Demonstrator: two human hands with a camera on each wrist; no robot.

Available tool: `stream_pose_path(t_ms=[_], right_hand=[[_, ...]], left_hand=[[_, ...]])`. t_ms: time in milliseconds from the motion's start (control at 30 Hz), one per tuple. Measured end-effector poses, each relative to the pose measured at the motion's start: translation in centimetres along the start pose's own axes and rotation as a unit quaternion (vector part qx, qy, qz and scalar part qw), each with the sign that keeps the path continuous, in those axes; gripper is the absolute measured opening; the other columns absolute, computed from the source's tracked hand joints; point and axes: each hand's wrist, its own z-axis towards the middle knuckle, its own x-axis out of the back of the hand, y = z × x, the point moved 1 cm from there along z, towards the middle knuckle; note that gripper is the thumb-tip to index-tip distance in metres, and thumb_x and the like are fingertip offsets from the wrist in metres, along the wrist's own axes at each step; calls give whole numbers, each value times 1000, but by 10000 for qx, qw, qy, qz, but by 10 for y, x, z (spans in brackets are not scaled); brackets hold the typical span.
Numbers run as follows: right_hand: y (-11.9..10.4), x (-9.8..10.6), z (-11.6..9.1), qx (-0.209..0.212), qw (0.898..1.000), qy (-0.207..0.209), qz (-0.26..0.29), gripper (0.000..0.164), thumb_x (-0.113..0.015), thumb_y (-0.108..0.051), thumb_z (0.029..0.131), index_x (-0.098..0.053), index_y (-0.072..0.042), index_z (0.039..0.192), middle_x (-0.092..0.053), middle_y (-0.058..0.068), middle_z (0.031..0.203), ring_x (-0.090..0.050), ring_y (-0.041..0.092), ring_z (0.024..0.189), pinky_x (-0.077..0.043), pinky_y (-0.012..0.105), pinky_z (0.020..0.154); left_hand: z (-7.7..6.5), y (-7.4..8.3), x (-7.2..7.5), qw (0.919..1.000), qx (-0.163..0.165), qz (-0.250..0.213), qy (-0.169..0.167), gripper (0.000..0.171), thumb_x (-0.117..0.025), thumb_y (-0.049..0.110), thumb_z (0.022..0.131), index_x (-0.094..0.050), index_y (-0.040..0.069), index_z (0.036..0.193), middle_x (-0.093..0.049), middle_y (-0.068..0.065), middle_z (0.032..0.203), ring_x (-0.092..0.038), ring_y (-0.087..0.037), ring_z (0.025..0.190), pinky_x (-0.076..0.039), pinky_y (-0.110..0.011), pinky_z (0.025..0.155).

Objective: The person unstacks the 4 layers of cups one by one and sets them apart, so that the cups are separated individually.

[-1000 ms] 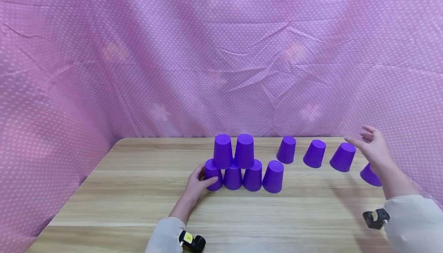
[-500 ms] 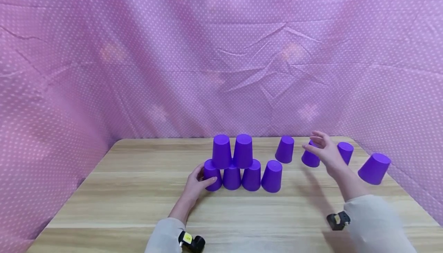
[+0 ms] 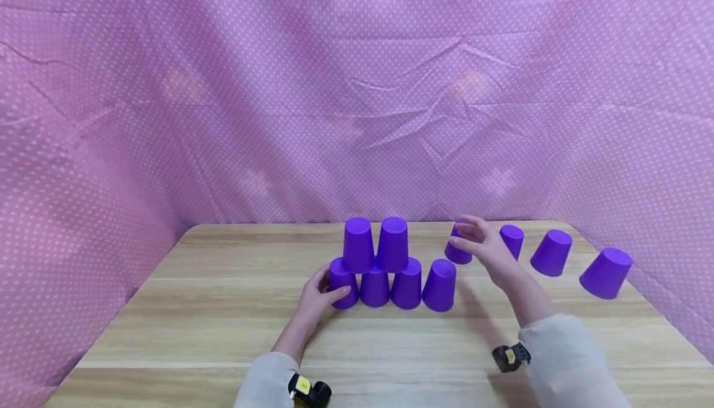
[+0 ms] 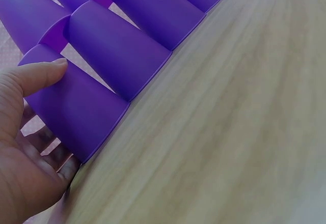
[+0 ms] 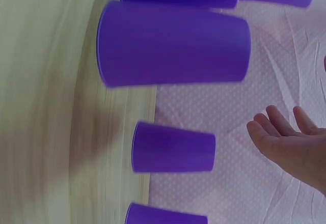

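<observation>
My left hand (image 3: pixel 315 296) holds the leftmost bottom cup (image 3: pixel 343 283), thumb on its near side and fingers round the outer side. Beside it stand two more upside-down purple cups, and two upper cups (image 3: pixel 358 245) bridge these three. A fourth front-row cup (image 3: pixel 439 285) stands at the right end, with nothing on top. My right hand (image 3: pixel 484 248) hovers with loosely bent fingers, overlapping the back-row cup (image 3: pixel 458 253) in the head view. In the right wrist view that hand (image 5: pixel 293 140) is apart from the cups, higher than their tops.
To the right, several more upside-down purple cups continue the back row, including a rear cup (image 3: pixel 551 253) and the rightmost cup (image 3: pixel 606 273). They stand on a wooden table (image 3: pixel 223 309). A pink dotted curtain (image 3: pixel 279 116) hangs behind and at both sides.
My right hand has swept left over the back row, from the far-right cups to the leftmost one. The left hand stays at its cup, and the cups stand where they were.
</observation>
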Motion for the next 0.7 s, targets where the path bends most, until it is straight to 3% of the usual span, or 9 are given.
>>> stream_pose_path(t_ms=[233, 700], right_hand=[[-5, -24, 3, 81, 9992, -395, 6, 62, -59, -12, 80, -26, 4, 129, -35, 26, 125, -34, 38, 114, -29, 46, 93], [-6, -65, 14, 116, 9954, -923, -245, 65, -65, -15, 75, -31, -3, 129, -38, 22, 126, -30, 36, 118, -29, 47, 93]], left_hand=[[0, 0, -1, 10000, -54, -2, -14, 61, -68, 7, 71, -40, -2, 125, -47, -21, 116, -42, -32, 108, -30, -43, 93], [0, -3, -2, 10000, -29, -7, 39, 61, -68, 6, 69, -42, 0, 124, -48, -20, 116, -43, -31, 107, -31, -41, 93]])
